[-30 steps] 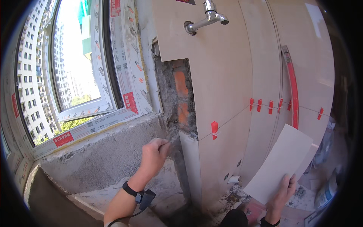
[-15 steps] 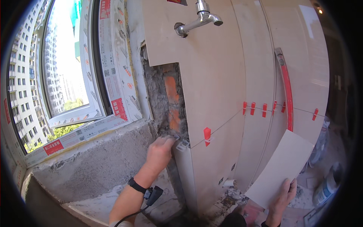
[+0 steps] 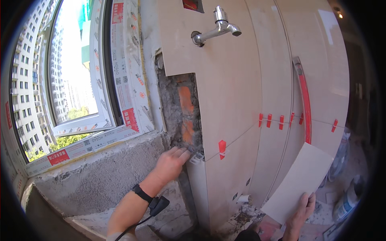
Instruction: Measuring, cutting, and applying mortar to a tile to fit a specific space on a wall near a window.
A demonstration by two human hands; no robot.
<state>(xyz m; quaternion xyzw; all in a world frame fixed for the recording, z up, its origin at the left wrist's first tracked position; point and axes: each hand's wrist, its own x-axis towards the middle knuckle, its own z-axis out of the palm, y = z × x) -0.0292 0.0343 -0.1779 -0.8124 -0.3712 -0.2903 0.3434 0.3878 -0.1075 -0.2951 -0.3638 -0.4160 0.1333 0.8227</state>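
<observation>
Pinching with bent fingers, the left hand (image 3: 171,164) presses its fingertips against a small white clip-like spacer (image 3: 197,158) at the top left corner of the lower wall tile (image 3: 225,180), right where the tiled surface meets the untiled gap (image 3: 181,112); whether the fingers fully enclose the spacer cannot be told, as it is partly hidden behind them. A black wrist strap (image 3: 142,193) with a dangling black device and cable sits on that forearm. The right hand (image 3: 299,213), low at the near right, grasps the bottom edge of a loose cut tile (image 3: 299,182), pale beige and rectangular, held tilted and clear of the wall. The gap shows rough grey mortar and orange brick, running from under the upper tile down to the left hand. Red wedges (image 3: 222,146) sit in the joint between the tile rows, with more to the right beside a red spirit level (image 3: 304,104) leaning upright on the wall. A chrome tap (image 3: 217,30) sticks out of the upper tile. To the left lies a rough concrete sill (image 3: 96,172) below a window (image 3: 76,72) with protective film on its frame.
</observation>
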